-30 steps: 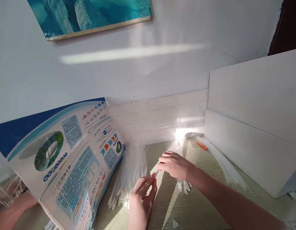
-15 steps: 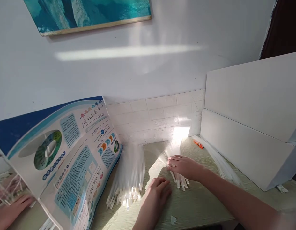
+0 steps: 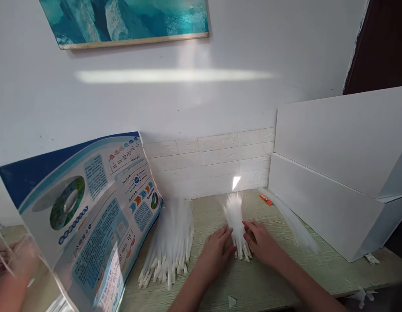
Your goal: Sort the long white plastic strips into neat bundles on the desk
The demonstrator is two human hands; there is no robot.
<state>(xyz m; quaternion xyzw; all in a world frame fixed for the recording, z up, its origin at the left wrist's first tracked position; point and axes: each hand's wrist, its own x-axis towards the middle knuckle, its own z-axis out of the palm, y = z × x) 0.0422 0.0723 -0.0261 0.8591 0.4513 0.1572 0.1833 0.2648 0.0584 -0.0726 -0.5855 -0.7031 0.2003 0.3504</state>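
half-open hands (image 3: 214, 249) (image 3: 261, 243) against white bundle (image 3: 234, 216)

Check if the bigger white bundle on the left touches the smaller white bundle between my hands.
Apart: the head view shows the green tabletop between the bigger bundle and the smaller bundle.

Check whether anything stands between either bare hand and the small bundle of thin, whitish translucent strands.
Nothing visible does. The left hand and right hand closely flank the bundle, one on each side. The small orange-red packet lies farther back to the right, out of the way.
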